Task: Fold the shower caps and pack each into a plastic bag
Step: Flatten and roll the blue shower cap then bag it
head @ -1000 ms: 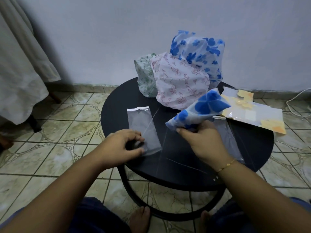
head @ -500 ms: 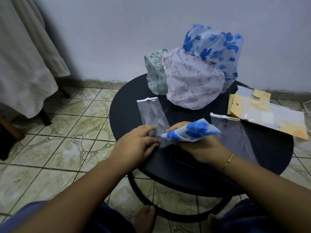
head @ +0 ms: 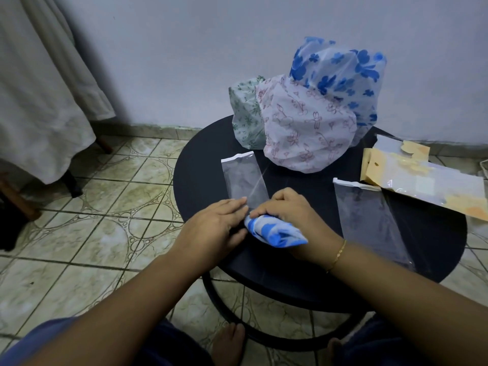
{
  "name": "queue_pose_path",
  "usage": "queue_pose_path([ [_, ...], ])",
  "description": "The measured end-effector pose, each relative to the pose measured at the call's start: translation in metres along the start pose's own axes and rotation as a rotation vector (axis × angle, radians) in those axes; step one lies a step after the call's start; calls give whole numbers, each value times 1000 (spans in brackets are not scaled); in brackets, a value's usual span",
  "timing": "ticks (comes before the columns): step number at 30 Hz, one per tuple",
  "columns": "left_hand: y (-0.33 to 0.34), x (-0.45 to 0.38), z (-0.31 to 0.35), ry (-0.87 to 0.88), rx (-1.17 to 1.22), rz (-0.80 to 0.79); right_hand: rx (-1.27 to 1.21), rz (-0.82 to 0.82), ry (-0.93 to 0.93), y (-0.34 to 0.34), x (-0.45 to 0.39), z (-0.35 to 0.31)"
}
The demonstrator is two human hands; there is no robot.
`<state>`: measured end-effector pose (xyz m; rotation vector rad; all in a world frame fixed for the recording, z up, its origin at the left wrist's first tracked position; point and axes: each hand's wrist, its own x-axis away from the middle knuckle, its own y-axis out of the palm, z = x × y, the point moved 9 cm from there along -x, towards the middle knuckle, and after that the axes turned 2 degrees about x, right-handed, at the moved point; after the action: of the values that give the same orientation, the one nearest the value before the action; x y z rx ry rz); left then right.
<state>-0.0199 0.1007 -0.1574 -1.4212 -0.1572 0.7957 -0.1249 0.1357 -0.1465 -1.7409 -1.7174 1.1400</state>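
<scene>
A folded blue-and-white shower cap (head: 276, 232) lies low over the round black table (head: 200, 178), gripped by my right hand (head: 287, 211), whose fingers curl over its left end. That end points at the near mouth of a clear plastic bag (head: 244, 178) lying flat on the table. My left hand (head: 217, 225) rests beside it with straight fingers pressing on the bag's near end; its thumb is hidden. At the back of the table stand a pink-print cap (head: 303, 128), a blue-flower cap (head: 340, 72) and a green-print cap (head: 244, 112).
A second clear bag (head: 369, 217) lies to the right of my right hand. Yellow-and-clear packaging (head: 422, 180) lies at the table's right edge. White cloth (head: 39, 101) hangs over furniture at the left, above the tiled floor (head: 105, 207). A bare foot (head: 229, 342) shows under the table.
My right hand has lowered the folded cap from above the table and turned its end to the bag's near mouth. My left hand has flattened onto the bag's near end.
</scene>
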Motion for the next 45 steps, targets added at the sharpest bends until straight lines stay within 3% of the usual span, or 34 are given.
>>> queue_pose_path([
  [4, 0, 0, 3, 3, 16, -10, 246, 174, -131, -7, 0, -22],
  [7, -2, 0, 4, 11, 23, 13, 376, 290, -70, -13, -2, -16],
  [14, 4, -2, 1, 29, 43, -21, 502, 85, -70, -3, 4, -20],
  [21, 1, -6, 1, -31, 124, -66, 417, 99, -476, -21, 39, -76],
  [23, 0, -7, 0, -48, 111, -52, 401, 105, -504, -18, 41, -78],
  [33, 4, -5, 5, 28, 7, 16, 500, 127, -374, 1, 24, -55],
  [37, 5, -5, 4, 36, 30, 14, 465, 45, -305, 6, 21, -49],
  [42, 0, -5, 4, 29, 11, 64, 401, -123, -83, 3, 21, -34],
  [45, -1, -6, 7, 50, 41, 83, 404, -56, -98, -2, 14, -32],
])
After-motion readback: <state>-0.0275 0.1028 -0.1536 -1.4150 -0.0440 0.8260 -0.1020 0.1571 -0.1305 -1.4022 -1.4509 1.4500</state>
